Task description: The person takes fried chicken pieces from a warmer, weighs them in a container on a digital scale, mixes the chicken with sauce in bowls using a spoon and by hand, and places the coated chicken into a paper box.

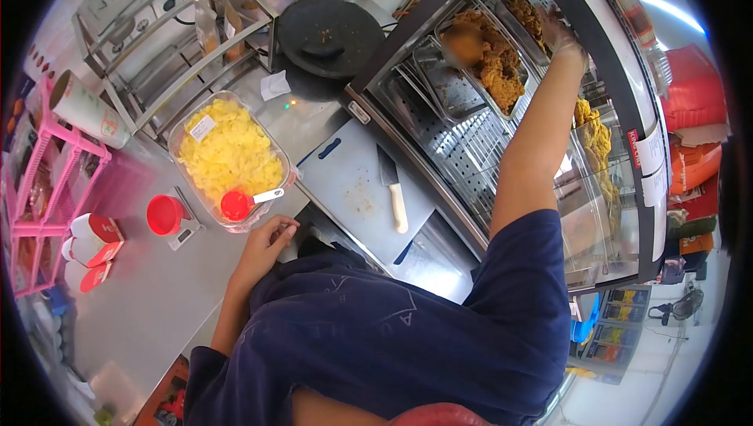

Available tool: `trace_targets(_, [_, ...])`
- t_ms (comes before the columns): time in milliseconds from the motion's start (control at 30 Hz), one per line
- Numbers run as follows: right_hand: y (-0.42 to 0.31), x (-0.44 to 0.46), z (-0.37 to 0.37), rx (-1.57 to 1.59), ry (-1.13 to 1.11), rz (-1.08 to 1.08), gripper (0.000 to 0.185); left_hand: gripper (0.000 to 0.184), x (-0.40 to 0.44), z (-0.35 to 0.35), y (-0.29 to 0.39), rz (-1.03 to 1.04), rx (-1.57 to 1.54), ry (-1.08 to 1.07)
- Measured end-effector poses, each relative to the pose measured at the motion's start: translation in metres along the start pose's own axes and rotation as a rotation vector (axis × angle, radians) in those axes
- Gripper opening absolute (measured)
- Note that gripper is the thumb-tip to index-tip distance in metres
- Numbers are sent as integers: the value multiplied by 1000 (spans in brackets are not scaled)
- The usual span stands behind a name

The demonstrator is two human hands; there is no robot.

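My left hand (265, 249) rests at the counter's front edge, just below a clear tub (290, 175) of yellow chopped food. It holds nothing, and its fingers are loosely bent. A red scoop (237, 205) with a white handle lies on the food. My right arm reaches into a glass-sided display case (463, 218). Over there my right hand (566, 43), apparently in a clear plastic glove, is at a narrow metal tray of fried chicken (524, 16). Its fingers are blurred, so their grip does not show. Beside it is a wider tray with more fried chicken (502, 73).
A knife (392, 187) lies on a white cutting board (341, 191) between tub and case. Behind are a round black lid (329, 38) and a metal rack (180, 57). At left stand a red cup (163, 216), red-and-white boxes (96, 242) and a pink rack (47, 183).
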State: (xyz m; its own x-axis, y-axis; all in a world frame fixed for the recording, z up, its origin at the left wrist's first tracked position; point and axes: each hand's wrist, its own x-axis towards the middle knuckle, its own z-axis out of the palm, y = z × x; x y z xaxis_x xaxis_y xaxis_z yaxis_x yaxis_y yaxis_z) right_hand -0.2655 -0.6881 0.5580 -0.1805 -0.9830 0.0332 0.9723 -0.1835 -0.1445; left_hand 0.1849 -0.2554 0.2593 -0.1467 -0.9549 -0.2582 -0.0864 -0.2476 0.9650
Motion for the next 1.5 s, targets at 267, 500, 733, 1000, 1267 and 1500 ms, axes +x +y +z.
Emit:
trace_targets(267, [-7, -14, -9, -89, 33, -126, 46, 24, 4, 3, 4, 9, 30, -31])
trace_targets(500, [13, -53, -20, -232, 113, -258, 48, 28, -1, -3, 1, 25, 47, -30])
trace_targets(733, [202, -245, -76, -83, 155, 912, 30, 30, -36, -28, -21, 26, -16, 100])
trace_targets(1000, [470, -434, -211, -391, 366, 1142, 19, 22, -107, -81, -81, 38, -324, 819])
trace_targets(1267, [574, -502, -254, -871, -137, 887, 22, 20, -171, -144, -134, -56, -494, 1081])
trace_targets(1500, [588, -517, -261, -1076, -443, 767, 14, 19, -185, -159, -153, -116, -526, 1056])
